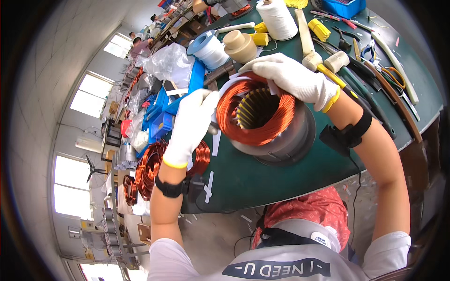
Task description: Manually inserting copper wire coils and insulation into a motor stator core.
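Observation:
A motor stator (298,136) stands upright on the green table, its grey metal shell topped by a thick ring of orange-red copper windings (255,133). Yellow-edged slots line its bore. Both my hands wear white knit gloves. My left hand (191,122) is beside the ring's left edge, fingers drawn together near a white sheet piece (228,85); what they pinch is hidden. Across the far right of the windings lies my right hand (294,78), fingers bent over the top and thumb toward the bore, gripping the ring.
Behind the stator stand a beige stepped block (239,47), a blue-flanged spool (208,49) and a white thread cone (277,19). A mallet (311,58), scissors (393,77) and other hand tools lie at right. Copper wire coils (152,164) and a blue bin (161,124) sit left.

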{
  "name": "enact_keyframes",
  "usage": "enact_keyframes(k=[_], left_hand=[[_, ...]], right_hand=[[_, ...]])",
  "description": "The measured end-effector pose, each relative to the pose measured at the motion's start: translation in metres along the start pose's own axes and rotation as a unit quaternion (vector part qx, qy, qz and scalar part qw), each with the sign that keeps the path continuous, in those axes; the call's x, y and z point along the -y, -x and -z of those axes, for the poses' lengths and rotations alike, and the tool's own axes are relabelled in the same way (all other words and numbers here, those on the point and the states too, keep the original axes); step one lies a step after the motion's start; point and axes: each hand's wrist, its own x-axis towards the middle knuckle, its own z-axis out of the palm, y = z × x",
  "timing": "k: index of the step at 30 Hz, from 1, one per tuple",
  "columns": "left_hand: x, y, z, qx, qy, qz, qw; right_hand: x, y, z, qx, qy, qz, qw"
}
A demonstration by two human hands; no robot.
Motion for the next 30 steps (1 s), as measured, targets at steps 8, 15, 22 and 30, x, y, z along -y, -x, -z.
enact_keyframes(k=[8, 15, 22, 30], left_hand=[[0.0, -0.028, 0.013, 0.044, -0.114, -0.105, 0.987], [-0.013, -0.045, 0.036, 0.185, -0.151, 0.028, 0.971], [0.022, -0.024, 0.021, 0.139, 0.141, 0.056, 0.979], [0.029, -0.03, 0.03, 0.106, -0.103, 0.05, 0.988]], right_hand=[[0.003, -0.007, 0.004, 0.02, -0.002, -0.006, 1.0], [0.025, -0.039, -0.01, 0.031, 0.258, 0.032, 0.965], [0.034, -0.045, -0.014, 0.032, 0.244, 0.001, 0.969], [0.054, -0.033, -0.001, 0.003, 0.107, -0.077, 0.991]])
